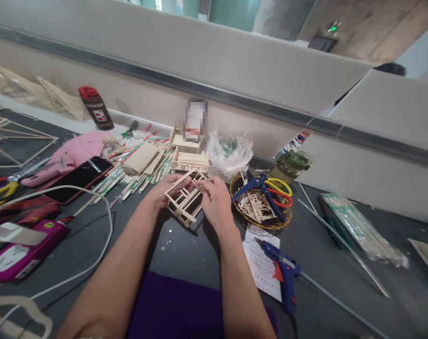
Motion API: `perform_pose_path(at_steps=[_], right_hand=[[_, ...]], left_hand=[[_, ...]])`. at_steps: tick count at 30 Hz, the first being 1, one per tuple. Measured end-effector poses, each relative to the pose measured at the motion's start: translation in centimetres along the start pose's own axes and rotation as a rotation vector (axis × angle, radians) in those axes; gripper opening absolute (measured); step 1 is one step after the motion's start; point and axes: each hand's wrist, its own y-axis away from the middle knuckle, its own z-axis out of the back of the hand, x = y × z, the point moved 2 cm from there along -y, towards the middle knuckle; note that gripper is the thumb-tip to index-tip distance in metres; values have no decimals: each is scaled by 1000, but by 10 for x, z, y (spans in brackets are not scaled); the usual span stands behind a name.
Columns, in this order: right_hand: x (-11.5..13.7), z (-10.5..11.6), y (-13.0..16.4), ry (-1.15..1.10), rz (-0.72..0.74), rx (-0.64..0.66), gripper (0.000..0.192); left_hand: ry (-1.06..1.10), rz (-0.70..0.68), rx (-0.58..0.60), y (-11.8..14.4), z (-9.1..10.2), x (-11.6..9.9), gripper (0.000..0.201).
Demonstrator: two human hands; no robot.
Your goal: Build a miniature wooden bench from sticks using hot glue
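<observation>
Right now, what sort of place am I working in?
Likely a hobby craft bench for stick models: both hands hold a stick frame, with a glue gun and a basket of offcuts beside.

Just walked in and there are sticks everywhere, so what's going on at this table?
A person holds a small open frame of wooden sticks with both hands, left hand and right hand, above the dark table. Finished little stick structures stand behind it. A basket of cut sticks with scissors and a blue glue gun lie to the right.
</observation>
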Motion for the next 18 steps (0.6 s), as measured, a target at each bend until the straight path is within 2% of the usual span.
perform_pose_path(at_steps=[6, 13, 18], right_hand=[[0, 0, 1, -13, 12, -12, 41], [-7, 7, 0, -38, 34, -151, 39], [-9, 10, -1, -21, 13, -169, 38]], left_hand=[[-5, -3, 3, -1, 1, 0, 46], [-24, -3, 25, -2, 2, 1, 46], [-32, -8, 20, -2, 2, 2, 46]])
